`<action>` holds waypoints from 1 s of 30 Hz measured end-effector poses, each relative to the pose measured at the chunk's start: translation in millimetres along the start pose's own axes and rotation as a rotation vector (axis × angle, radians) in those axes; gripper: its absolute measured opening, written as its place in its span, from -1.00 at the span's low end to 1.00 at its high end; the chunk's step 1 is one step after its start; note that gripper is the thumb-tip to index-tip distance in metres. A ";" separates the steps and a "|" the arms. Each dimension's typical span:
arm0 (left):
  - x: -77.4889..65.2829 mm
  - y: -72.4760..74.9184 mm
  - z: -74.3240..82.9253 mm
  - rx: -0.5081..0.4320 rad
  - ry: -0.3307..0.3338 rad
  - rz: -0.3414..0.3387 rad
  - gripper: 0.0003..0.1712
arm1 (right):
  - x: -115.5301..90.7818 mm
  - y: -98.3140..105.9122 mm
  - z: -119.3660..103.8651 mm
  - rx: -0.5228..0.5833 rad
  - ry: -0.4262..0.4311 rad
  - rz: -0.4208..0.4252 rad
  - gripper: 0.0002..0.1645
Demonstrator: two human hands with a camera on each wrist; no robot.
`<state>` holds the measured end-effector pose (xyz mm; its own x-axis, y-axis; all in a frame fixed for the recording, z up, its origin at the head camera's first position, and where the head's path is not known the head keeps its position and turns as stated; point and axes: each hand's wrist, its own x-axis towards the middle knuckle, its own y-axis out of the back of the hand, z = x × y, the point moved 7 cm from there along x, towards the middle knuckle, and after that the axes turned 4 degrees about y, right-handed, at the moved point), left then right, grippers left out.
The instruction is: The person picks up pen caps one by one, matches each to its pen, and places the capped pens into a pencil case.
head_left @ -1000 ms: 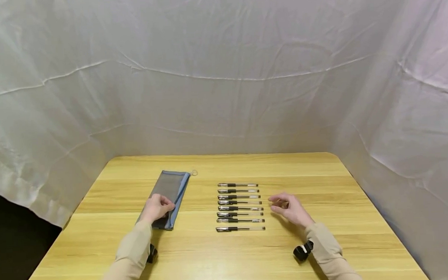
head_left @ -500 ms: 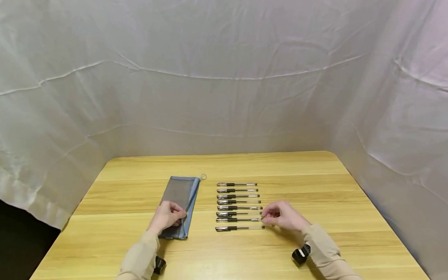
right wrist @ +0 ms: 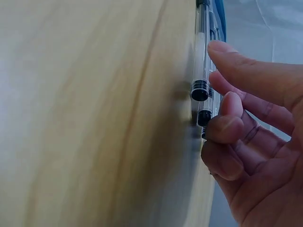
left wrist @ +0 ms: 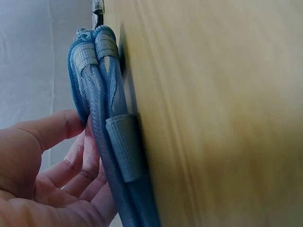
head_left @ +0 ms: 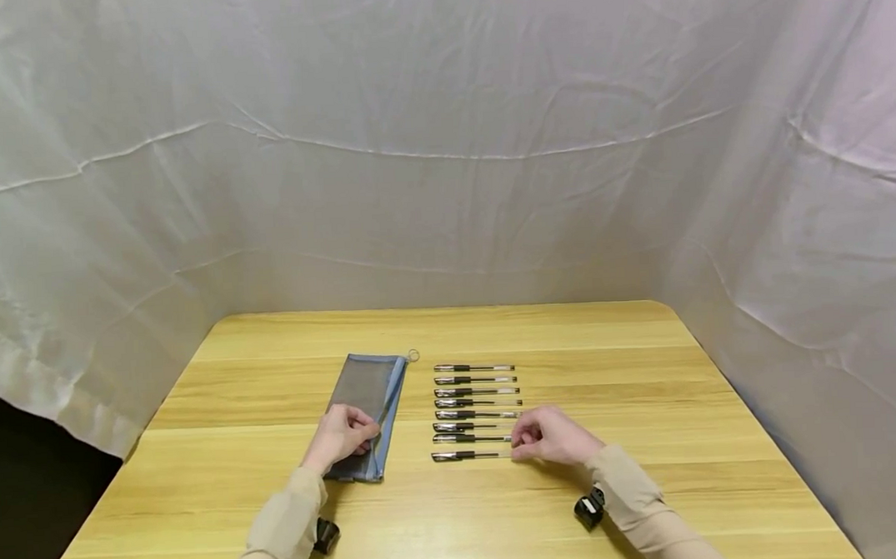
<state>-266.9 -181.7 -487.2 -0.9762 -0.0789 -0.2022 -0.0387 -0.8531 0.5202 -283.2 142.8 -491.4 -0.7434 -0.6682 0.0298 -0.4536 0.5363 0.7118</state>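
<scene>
A blue-edged mesh zipper pouch (head_left: 363,387) lies flat at the left of several black gel pens. My left hand (head_left: 342,438) pinches its zippered edge near the close end; in the left wrist view the thumb (left wrist: 66,127) presses on the blue zipper tape. The pens lie in a row, caps to the left. My right hand (head_left: 552,436) is at the right end of the closest pen (head_left: 463,456), fingers bent. In the right wrist view the thumb tip is beside that pen's clear barrel (right wrist: 200,52), and no grip around it shows.
A wooden table (head_left: 429,530) carries everything, and pale curtains (head_left: 445,213) hang behind it and at both sides. A small ring (head_left: 414,355) hangs from the pouch's far corner. Black cameras (head_left: 589,509) are strapped to both wrists.
My left hand has drawn the pouch to the right and slightly closer, beside the pens. My right hand has moved left and down to the closest pen's end. The pens look unmoved.
</scene>
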 end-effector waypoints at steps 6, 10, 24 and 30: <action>1.8 -1.6 -3.5 0.007 0.018 0.006 -0.91 | 6.1 -1.5 -4.9 -0.034 -0.003 0.000 -0.86; 3.6 -0.9 -4.2 0.007 0.008 0.015 -0.92 | 10.1 -3.2 -8.8 -0.048 0.004 -0.008 -0.86; 2.9 -0.4 -1.7 0.005 -0.012 -0.005 -0.91 | 17.0 -9.8 -15.2 -0.117 0.064 -0.017 -0.86; 2.6 -0.5 -1.9 0.001 -0.007 -0.006 -0.90 | 18.4 -13.0 -12.6 -0.118 0.061 -0.022 -0.87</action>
<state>-269.0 -182.5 -489.7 -0.9774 -0.0705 -0.1992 -0.0445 -0.8531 0.5199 -284.8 117.1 -491.3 -0.7007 -0.7114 0.0536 -0.4058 0.4592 0.7902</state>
